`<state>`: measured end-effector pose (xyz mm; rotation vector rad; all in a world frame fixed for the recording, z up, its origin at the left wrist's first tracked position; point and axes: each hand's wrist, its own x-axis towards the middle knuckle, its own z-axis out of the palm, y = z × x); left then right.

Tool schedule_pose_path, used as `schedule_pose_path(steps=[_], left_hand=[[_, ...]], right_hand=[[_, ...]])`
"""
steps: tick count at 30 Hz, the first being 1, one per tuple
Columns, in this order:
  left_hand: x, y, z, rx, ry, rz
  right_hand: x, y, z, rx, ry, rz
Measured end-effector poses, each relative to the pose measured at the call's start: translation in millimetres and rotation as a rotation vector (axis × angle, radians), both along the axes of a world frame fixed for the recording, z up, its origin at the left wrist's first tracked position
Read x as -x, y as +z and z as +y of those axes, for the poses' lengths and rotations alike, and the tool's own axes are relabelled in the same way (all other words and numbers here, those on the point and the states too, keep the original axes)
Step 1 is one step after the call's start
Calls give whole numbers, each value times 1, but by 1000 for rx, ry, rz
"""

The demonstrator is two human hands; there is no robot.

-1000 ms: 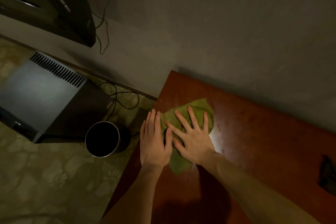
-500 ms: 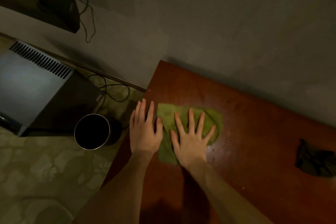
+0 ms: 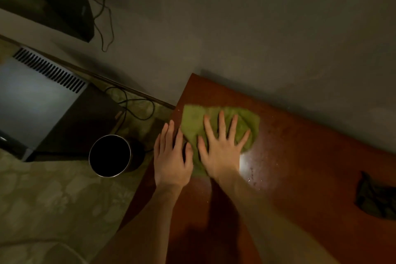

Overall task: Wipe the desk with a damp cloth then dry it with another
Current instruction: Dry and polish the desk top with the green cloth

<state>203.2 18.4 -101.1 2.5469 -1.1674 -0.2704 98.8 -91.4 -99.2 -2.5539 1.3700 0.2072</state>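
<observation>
Green cloth (image 3: 192,120) lies under right hand (image 3: 222,154), fingers splayed flat; left hand (image 3: 171,161) flat on desk (image 3: 300,156).

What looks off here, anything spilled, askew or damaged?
Nothing looks broken. Pale specks, crumbs or droplets, dot the desk beside the right hand, which presses flat on a rumpled green cloth. The left hand lies flat at the desk's left edge. A dark cloth sits crumpled far right.
</observation>
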Motion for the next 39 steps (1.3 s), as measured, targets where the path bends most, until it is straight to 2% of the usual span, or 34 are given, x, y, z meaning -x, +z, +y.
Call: schedule_pose_path(steps=[4, 12, 17, 21, 26, 29, 33, 39], left_hand=[[0, 2, 0, -36, 3, 8], [1, -2, -1, 20, 1, -38], [1, 0, -2, -11, 6, -26], [0, 0, -2, -23, 12, 3], [-1, 1, -2, -23, 2, 10], [1, 0, -1, -44, 0, -1], [1, 1, -2, -56, -48, -20], [1, 1, 1, -2, -52, 14]], right_hand=[[28, 3, 35, -57, 58, 50], [-57, -5, -87, -31, 9, 24], [-4, -1, -25, 28, 70, -34], [39, 4, 23, -27, -13, 23], [14, -2, -35, -29, -288, 26], [11, -2, -48, -34, -332, 53], [27, 0, 15, -4, -321, 26], [45, 0, 183, -4, -377, 37]])
